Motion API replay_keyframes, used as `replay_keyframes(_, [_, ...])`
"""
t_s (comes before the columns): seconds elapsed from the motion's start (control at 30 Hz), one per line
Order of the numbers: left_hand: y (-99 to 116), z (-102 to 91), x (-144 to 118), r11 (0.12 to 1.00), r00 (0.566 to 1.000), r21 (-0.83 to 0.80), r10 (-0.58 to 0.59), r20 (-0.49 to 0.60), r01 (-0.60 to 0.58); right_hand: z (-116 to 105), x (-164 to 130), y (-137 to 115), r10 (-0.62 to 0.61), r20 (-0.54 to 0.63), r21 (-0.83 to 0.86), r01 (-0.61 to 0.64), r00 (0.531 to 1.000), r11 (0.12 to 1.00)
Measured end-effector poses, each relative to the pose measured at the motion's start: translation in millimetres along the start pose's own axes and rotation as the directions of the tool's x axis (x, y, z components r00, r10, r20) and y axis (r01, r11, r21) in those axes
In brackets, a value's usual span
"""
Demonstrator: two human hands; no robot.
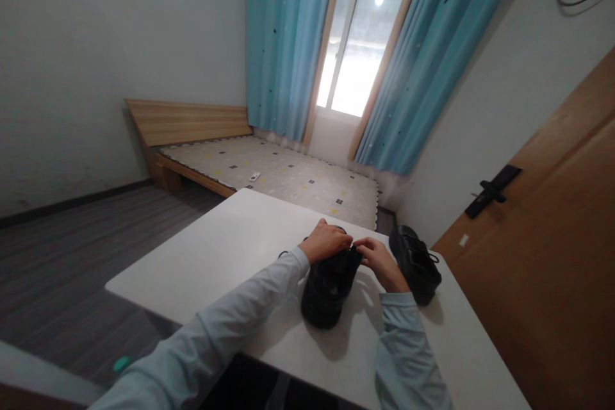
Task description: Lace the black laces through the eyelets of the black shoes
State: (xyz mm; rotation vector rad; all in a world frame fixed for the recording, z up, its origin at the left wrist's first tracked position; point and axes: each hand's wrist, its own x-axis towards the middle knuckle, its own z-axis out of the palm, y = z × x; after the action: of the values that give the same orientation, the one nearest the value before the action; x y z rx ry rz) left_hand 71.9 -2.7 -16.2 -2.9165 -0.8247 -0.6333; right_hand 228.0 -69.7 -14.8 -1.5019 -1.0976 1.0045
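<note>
A black lace-up shoe (323,301) stands on the white table in front of me, its heel end towards me and its opening facing up. My left hand (327,241) lies over the upper front of the shoe, fingers curled onto it. On the other side, my right hand (377,259) pinches at the edge of the lacing flap with thumb and forefinger. Whether a lace is between the fingertips is too small to tell. A thin dark lace loop (283,253) shows left of my left wrist. To the right lies a second black shoe (416,266) with its lace looped at the side.
The white table (192,256) has rounded corners. Behind it is a bed with a patterned mattress (288,170), on which lies a small white remote (254,176). A wooden door (542,237) is at the right, and a green object (122,364) is on the floor at lower left.
</note>
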Motion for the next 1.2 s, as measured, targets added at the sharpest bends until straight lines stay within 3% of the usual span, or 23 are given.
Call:
replay_keyframes(0.47, [-2,1.7,-2,0.999,0.999,-0.025,0.04,-0.027,-0.04,1,2,1,0.025,-0.033,0.04,-0.024,0.999,0.999])
replay_keyframes(0.87, [1,-2.6,2,0.997,0.998,0.026,0.07,-0.01,-0.069,-8,3,5,0.081,0.086,0.111,-0.091,0.993,0.99])
replay_keyframes(1.2, [2,-4.4,6,0.998,0.998,0.022,0.051,0.022,-0.051,-14,7,16,0.042,0.163,0.093,-0.058,0.986,0.994])
